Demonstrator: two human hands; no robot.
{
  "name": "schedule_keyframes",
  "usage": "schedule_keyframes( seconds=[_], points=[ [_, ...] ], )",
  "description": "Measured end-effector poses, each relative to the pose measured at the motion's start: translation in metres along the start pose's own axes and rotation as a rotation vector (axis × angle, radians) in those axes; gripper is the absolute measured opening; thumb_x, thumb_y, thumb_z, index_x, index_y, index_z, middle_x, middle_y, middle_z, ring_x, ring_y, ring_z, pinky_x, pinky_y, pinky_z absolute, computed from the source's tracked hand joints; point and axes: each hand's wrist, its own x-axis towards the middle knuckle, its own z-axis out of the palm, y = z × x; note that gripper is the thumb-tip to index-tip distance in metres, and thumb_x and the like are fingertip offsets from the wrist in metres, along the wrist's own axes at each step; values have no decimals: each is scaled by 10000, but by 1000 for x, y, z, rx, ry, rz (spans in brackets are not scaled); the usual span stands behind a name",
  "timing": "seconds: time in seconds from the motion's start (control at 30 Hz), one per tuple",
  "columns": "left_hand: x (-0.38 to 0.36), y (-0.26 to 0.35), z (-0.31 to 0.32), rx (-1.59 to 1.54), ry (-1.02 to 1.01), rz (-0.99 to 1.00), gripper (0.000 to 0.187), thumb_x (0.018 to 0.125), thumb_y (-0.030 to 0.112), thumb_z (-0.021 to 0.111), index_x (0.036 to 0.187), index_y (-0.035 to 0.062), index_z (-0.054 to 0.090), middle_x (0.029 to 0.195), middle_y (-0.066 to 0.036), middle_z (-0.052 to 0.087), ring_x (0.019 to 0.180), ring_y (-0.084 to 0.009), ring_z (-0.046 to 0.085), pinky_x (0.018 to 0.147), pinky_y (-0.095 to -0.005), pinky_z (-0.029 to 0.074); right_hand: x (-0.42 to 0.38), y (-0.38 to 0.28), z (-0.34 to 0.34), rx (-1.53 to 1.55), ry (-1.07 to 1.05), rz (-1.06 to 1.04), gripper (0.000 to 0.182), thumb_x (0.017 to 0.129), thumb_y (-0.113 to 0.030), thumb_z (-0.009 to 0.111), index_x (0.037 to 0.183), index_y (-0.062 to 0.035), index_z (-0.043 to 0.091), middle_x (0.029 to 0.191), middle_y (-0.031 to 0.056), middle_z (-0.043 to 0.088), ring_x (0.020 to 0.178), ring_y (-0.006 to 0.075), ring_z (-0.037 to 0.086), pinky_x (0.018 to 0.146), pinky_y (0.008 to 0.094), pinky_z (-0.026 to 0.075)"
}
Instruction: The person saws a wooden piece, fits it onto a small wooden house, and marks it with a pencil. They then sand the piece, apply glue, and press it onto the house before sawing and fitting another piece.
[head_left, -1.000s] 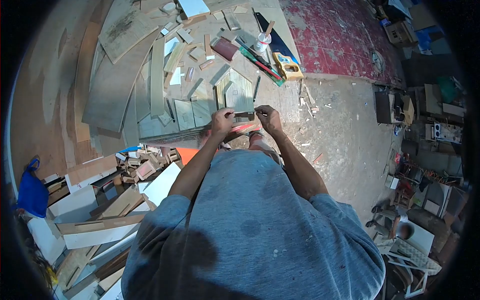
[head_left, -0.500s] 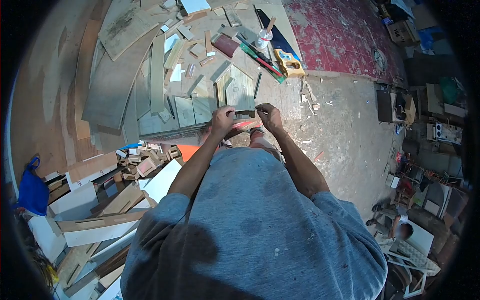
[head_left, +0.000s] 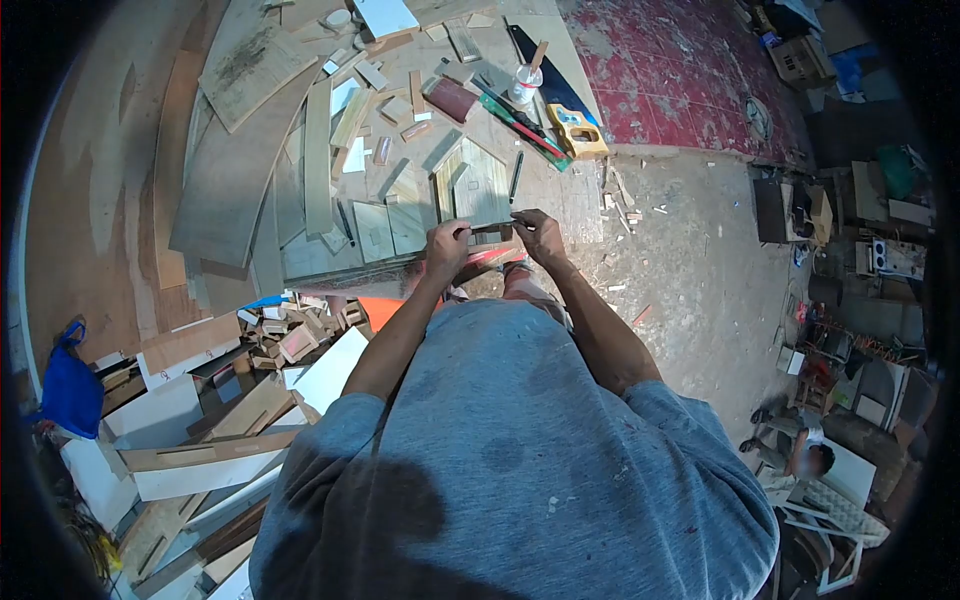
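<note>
Both hands are at the front edge of the worktable. My left hand is closed on the left end of a small thin strip. The fingers of my right hand pinch its right end. Just beyond the strip, a house-shaped wooden piece lies on the table with its pointed end facing away. A dark pencil lies to its right. Left of it are pale wooden pieces and another dark pencil.
A saw with a yellow handle, a white cup and a dark red block lie farther back. Large boards cover the table's left. Wood offcuts are piled below left. Another person is far right.
The view has shifted slightly. Both hands keep hold of the strip, which looks thinner and more edge-on now. The person at far right has shifted slightly.
</note>
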Motion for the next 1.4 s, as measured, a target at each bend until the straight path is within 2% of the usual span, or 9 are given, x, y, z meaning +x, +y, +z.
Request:
schedule_keyframes(
  seconds=[0.2, 0.27, 0.4, 0.47, 0.6, 0.87, 0.93, 1.03, 1.4],
  points=[
    [0, 2, -4, -33, 10, -16, 192, 858, 165, 628, 920, 6, 715, 931, -173, 720, 885, -335, 689, 847, -409, 517, 2, 0, 2, -2, -7, 14, 236, 858, -88, 677, 1070, 5, 720, 1028, 195, 705, 955, 295, 686, 845, 355, 534],
    [1, 3, -6, -18, 31, 24, 205, 853, 142, 658, 953, -28, 717, 894, -195, 722, 800, -273, 717, 752, -355, 544, 2, -4, 0, -43, -15, 26, 226, 876, -98, 679, 1073, 6, 719, 1019, 178, 709, 952, 262, 685, 830, 332, 534],
    [-1, 9, -14, -64, 36, -4, 188, 854, 138, 671, 942, -21, 718, 858, -187, 717, 770, -255, 711, 738, -346, 543, 2, -6, -1, -29, -7, 44, 225, 878, -106, 682, 1071, 1, 722, 1016, 175, 711, 944, 263, 692, 827, 332, 537],
    [-1, 13, -18, -46, 0, -53, 180, 853, 133, 642, 929, -17, 707, 910, -184, 711, 836, -314, 696, 752, -371, 539, 2, -7, -2, -46, -7, 40, 225, 880, -108, 682, 1074, -1, 721, 1018, 175, 711, 943, 261, 695, 823, 332, 540],
    [1, 0, -12, -61, 47, 46, 183, 846, 125, 691, 960, -15, 715, 872, -161, 711, 772, -246, 691, 724, -342, 540, 3, 1, 3, 44, 13, 52, 223, 857, -109, 672, 1040, 6, 723, 1040, 217, 702, 970, 325, 688, 858, 370, 539],
    [9, 16, -13, -30, -16, 30, 235, 827, 168, 722, 986, -5, 711, 943, -172, 710, 829, -283, 688, 769, -366, 534, 7, -7, -2, 22, 36, 31, 226, 852, -103, 676, 1048, -1, 722, 1020, 211, 704, 958, 328, 687, 842, 373, 539],
    [10, 22, -16, -21, -27, 30, 231, 829, 172, 721, 980, -3, 712, 940, -174, 710, 832, -288, 688, 768, -369, 534, 7, -12, -5, -41, 10, 20, 218, 905, -122, 672, 1064, 21, 713, 1061, 196, 700, 952, 273, 706, 829, 341, 548],
    [11, 25, -20, -1, -42, 31, 222, 837, 180, 716, 966, -1, 712, 935, -177, 710, 834, -297, 688, 764, -375, 532, 6, -19, -5, 13, 33, 38, 244, 860, -111, 689, 1081, -12, 714, 1039, 211, 697, 937, 313, 694, 820, 373, 546],
    [6, 27, -24, -19, -2, 0, 208, 874, 177, 681, 972, -6, 694, 915, -187, 707, 804, -307, 693, 723, -374, 528, 9, -33, -7, 61, 60, 5, 242, 881, -111, 686, 1083, 22, 688, 1028, 207, 698, 872, 290, 697, 774, 360, 549]
  ],
)
